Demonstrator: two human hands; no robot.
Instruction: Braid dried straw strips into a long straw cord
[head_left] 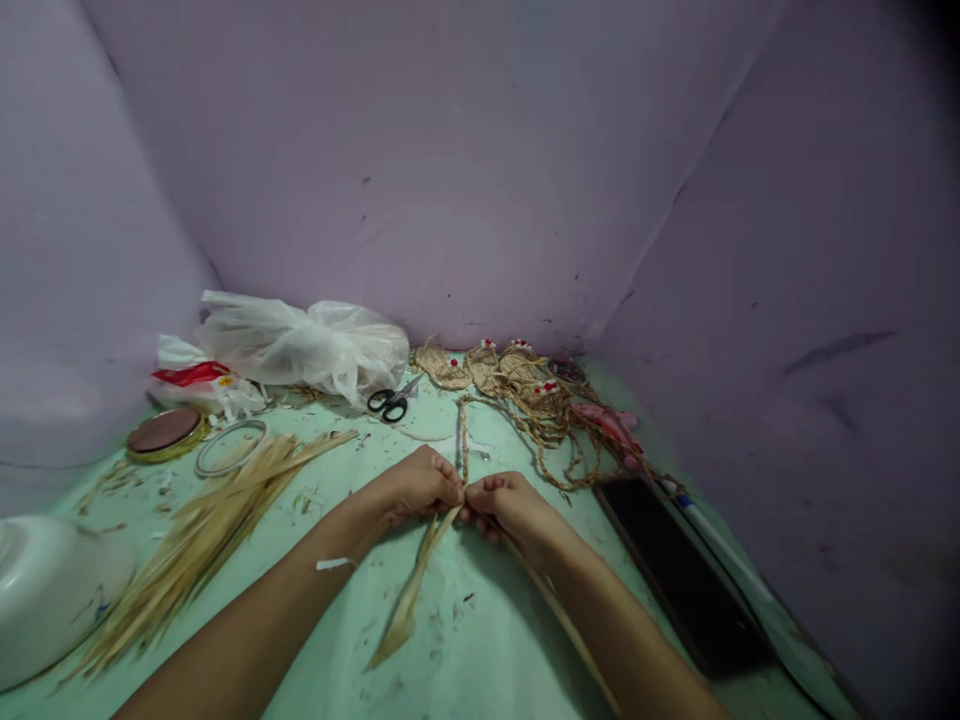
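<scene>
My left hand (pixel 426 485) and my right hand (pixel 508 505) meet near the middle of the green surface. Both are closed, fingertips pinching the lower end of a thin braid of dried fibre (pixel 463 440). The braid runs away from me, up to a bend near the back. A loose flat fibre strip (pixel 409 605) hangs toward me from under my left fingers. Another long strip (pixel 559 610) trails from my right hand along the forearm. Just where the fingers meet, the strands are partly hidden.
Left lie a bundle of dried fibre strips (pixel 202 540), a tape roll (pixel 229 448), a round tin (pixel 166 433) and a white bowl-like object (pixel 52 590). Scissors (pixel 390 400) and a plastic bag (pixel 315 345) are behind. Right are braided cords (pixel 551 430) and a dark flat panel (pixel 682 570).
</scene>
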